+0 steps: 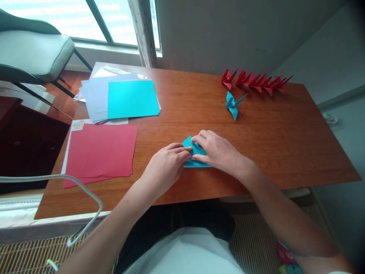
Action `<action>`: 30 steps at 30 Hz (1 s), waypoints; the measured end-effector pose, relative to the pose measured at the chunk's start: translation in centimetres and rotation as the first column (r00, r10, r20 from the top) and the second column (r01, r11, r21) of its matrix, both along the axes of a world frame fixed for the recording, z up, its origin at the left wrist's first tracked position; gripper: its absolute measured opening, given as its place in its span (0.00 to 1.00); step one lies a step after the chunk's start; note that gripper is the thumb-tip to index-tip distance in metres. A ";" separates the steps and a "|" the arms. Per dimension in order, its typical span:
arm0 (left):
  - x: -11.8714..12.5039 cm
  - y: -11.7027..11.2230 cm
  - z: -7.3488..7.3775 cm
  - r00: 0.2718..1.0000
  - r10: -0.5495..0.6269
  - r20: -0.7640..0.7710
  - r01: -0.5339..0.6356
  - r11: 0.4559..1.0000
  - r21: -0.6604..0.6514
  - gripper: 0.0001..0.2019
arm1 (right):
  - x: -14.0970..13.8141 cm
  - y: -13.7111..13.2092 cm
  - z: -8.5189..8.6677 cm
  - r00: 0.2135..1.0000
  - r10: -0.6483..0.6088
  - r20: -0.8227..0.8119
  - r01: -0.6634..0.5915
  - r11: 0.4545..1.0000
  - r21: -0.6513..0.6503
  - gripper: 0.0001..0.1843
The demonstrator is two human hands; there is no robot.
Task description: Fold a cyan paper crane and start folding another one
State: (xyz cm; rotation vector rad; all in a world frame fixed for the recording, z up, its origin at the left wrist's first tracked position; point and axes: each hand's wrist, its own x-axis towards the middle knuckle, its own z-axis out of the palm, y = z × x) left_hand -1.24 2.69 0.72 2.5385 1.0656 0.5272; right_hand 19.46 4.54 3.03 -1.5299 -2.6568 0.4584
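Note:
A small blue folded paper [195, 151] lies on the wooden table [285, 144] near its front edge. My left hand [165, 167] rests on the paper's left side, fingers together and pressing down on it. My right hand [218, 150] covers its right side, fingers curled over and pressed onto the fold. Much of the paper is hidden under both hands.
A finished blue paper crane [233, 104] and a row of several red cranes [256, 81] sit at the back right. Red sheets [99, 152] lie at the left, cyan paper [131, 99] on pale sheets behind. A chair [31, 49] and a white cable [85, 190] are left.

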 end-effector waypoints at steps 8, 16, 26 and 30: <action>0.5 -0.7 0.1 0.998 0.039 -0.049 -0.041 0.999 -0.023 0.09 | -0.9 -0.7 -0.1 0.997 -0.022 0.080 0.017 0.998 0.062 0.25; 0.6 -1.2 -0.1 0.995 0.044 -0.090 -0.043 0.999 0.017 0.09 | -0.4 0.0 -0.3 0.996 0.057 0.064 -0.061 0.996 0.058 0.27; 0.6 -1.2 0.1 0.993 0.039 -0.109 -0.037 0.999 0.022 0.10 | 5.7 0.9 1.2 0.957 0.161 0.242 -0.146 0.986 -0.080 0.26; 0.7 -1.4 0.1 0.990 0.061 -0.125 -0.058 0.998 0.030 0.10 | 8.4 -0.1 2.0 0.967 0.095 0.236 -0.069 0.991 -0.114 0.22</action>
